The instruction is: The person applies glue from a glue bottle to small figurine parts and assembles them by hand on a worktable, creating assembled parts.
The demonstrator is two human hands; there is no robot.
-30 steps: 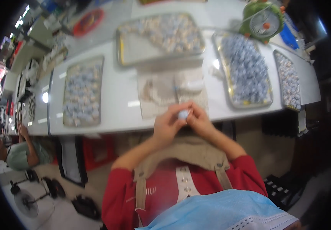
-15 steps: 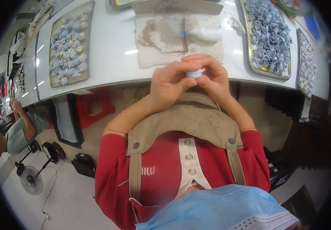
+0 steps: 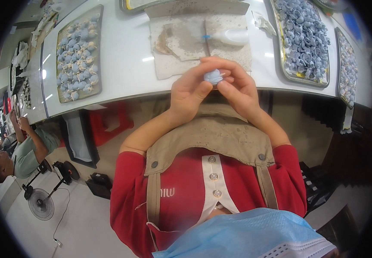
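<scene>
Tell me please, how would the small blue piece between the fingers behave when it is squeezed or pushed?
The small blue piece looks light: fingertips of the left hand and right hand alone hold it. Its folded, rounded shape suggests softness, so squeezing probably deforms it.

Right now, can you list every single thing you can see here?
Small blue piece: one, pale blue, pinched between both hands at the table edge.
Table: one, white, across the top.
Left tray: one, full of blue-and-cream pieces, on the table's left.
Right tray: one, heaped with blue pieces, on the table's right.
Far-right tray: one, blue pieces, at the table's end.
Stained mat: one, beige, beyond the hands.
White bottle: one, blue tip, lying on the mat.
Floor fan: one, grey, lower left.
Seated person: one, green shirt, far left.
Face mask: one, light blue, bottom.
Apron: one, tan, over a red shirt.
Left hand: fingers on the piece.
Right hand: fingers on the piece.
</scene>
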